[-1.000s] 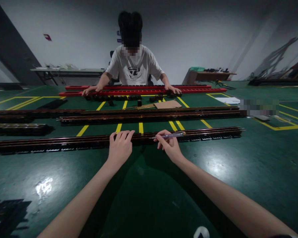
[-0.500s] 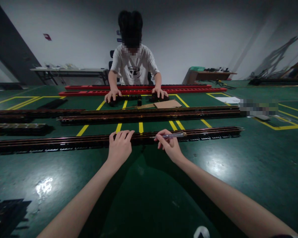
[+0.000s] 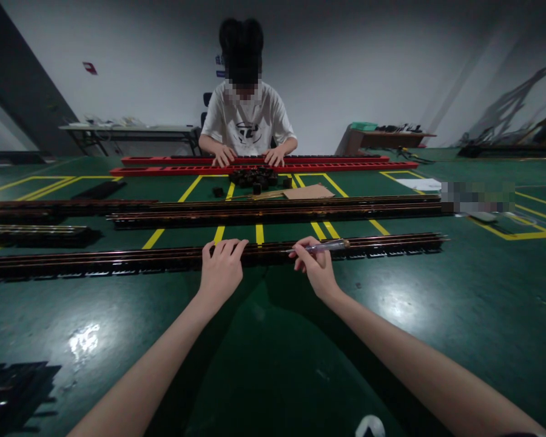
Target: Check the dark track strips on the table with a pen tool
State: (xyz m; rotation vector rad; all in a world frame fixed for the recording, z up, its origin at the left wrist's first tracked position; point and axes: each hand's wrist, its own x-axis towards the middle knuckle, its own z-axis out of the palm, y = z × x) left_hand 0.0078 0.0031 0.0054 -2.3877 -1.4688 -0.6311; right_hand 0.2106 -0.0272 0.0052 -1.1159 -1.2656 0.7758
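Observation:
My left hand lies over a long dark strip with shiny metal rails, its fingers bent over the top. To the right, my right hand grips a slim screwdriver with a clear handle between thumb and fingers. The screwdriver is held almost level, its thin tip pointing left just above the strip. Whether the tip touches the strip, I cannot tell. The strip runs crosswise over the green table, and its right end sticks out past my right hand.
More dark strips lie beyond mine. Across the table, a person in a white shirt has both hands at red slotted bars. In front of them sit a heap of small black pieces and brown cardboard. Dark parts lie lower left.
My right hand and the screwdriver have shifted slightly right; my left hand stays on the strip. The other person's hands have drawn back to the red bars, leaving the black pieces heaped together.

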